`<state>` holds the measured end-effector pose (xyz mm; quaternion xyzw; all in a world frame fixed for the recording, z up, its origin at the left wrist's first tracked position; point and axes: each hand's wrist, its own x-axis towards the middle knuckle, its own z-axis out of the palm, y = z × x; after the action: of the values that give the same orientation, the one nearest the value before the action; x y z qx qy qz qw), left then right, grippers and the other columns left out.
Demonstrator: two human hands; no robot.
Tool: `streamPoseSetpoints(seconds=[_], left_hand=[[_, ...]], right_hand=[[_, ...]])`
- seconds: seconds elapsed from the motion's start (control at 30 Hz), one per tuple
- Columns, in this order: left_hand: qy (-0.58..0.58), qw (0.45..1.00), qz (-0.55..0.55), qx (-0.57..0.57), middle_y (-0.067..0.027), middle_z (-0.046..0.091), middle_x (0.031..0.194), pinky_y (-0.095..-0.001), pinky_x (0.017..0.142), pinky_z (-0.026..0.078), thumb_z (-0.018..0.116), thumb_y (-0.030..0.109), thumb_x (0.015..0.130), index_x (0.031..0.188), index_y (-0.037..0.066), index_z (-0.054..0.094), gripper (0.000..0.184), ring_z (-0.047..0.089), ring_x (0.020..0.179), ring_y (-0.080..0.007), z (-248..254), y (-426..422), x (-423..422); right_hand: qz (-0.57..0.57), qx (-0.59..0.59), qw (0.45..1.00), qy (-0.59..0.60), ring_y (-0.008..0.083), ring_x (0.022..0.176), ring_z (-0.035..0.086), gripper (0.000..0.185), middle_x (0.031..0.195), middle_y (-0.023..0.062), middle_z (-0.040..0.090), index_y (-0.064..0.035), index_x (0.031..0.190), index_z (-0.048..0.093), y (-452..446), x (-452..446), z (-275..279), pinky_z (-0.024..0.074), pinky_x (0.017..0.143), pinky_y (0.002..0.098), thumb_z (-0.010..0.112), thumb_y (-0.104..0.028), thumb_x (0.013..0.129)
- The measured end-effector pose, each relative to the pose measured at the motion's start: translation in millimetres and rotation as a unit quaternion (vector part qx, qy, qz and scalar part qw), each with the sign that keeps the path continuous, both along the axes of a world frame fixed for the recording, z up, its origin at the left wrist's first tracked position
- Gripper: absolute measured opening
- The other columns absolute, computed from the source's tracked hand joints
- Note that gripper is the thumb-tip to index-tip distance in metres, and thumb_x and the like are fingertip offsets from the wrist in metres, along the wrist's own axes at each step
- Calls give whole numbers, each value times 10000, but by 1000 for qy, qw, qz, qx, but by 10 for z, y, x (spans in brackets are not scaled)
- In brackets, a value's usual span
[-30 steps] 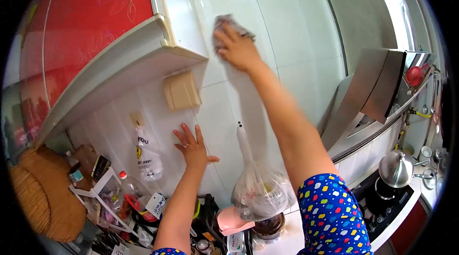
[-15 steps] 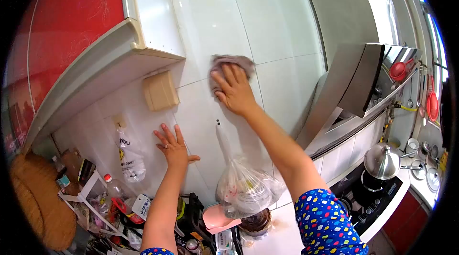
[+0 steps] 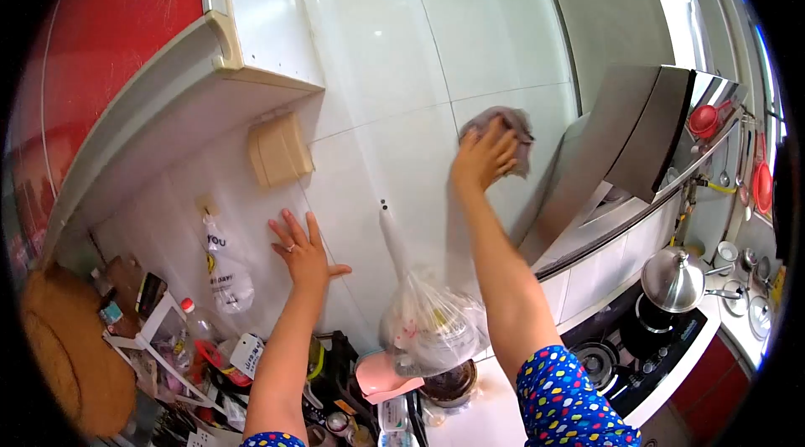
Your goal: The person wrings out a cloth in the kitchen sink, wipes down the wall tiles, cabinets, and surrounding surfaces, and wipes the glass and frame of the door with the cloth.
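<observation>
A grey-brown cleaning cloth [image 3: 521, 132] is pressed against the white tiled wall [image 3: 377, 44], left of the range hood. My right hand [image 3: 486, 158] lies over the cloth and holds it to the tiles, its fingers bent a little. Lower on the wall, my left hand [image 3: 306, 256] rests open with fingers spread and a ring on one finger. It holds nothing and is below the beige socket cover [image 3: 279, 150]. Between my arms a clear plastic bag [image 3: 432, 321] with things inside hangs from the wall.
A wall cabinet [image 3: 277, 19] juts out at upper left. The range hood [image 3: 629, 128] stands close right of my right hand. Below are a gas stove [image 3: 599, 363] with a lidded pot [image 3: 673, 279], a pink container [image 3: 386, 376] and a crowded white rack [image 3: 159, 334].
My right hand has moved the cloth to the right across the tiles, towards the range hood. My left hand has stayed at its place on the wall.
</observation>
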<state>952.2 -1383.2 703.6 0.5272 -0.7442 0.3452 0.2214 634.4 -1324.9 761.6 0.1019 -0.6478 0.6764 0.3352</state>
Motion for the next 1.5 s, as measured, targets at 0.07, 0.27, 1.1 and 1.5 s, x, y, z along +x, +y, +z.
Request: streamPoseSetpoints(seconds=[0.07, 0.27, 1.1, 1.5], left_hand=[[1, 1000, 2, -6, -345, -31, 1510, -630, 986, 357, 740, 765, 415, 1502, 68, 155, 1418, 36, 1351, -599, 7, -4, -23], [0, 999, -18, -39, -341, -54, 1510, -608, 980, 387, 756, 757, 389, 1495, 21, 96, 1483, 25, 1358, -586, -48, -50, -1], [0, 1000, -20, -20, -344, -77, 1508, -617, 997, 350, 744, 751, 452, 1496, 8, 82, 1443, -15, 1358, -590, -75, -70, 0], [-1, 1000, -1, -2, -333, -49, 1516, -638, 1009, 319, 719, 768, 466, 1499, 70, 165, 1365, 6, 1363, -582, -60, -29, -4]], right_hand=[[2, 118, 969, 216, 416, 1389, 175, 552, 1500, 222, 237, -169, 1417, 398, -93, 275, -244, 123, 1092, 617, 525, -344, 909], [185, 212, 827, 488, 394, 1333, 262, 542, 1446, 183, 323, -226, 1335, 507, 148, 653, -186, 168, 1080, 613, 648, -257, 813], [175, 206, 833, 482, 426, 1358, 210, 570, 1446, 185, 301, -219, 1327, 451, 43, 637, -634, 181, 1065, 636, 616, -369, 802], [33, 25, 985, 165, 401, 1406, 136, 551, 1532, 188, 184, -214, 1422, 366, -128, 104, 1447, 125, 1084, 631, 509, -386, 918]])
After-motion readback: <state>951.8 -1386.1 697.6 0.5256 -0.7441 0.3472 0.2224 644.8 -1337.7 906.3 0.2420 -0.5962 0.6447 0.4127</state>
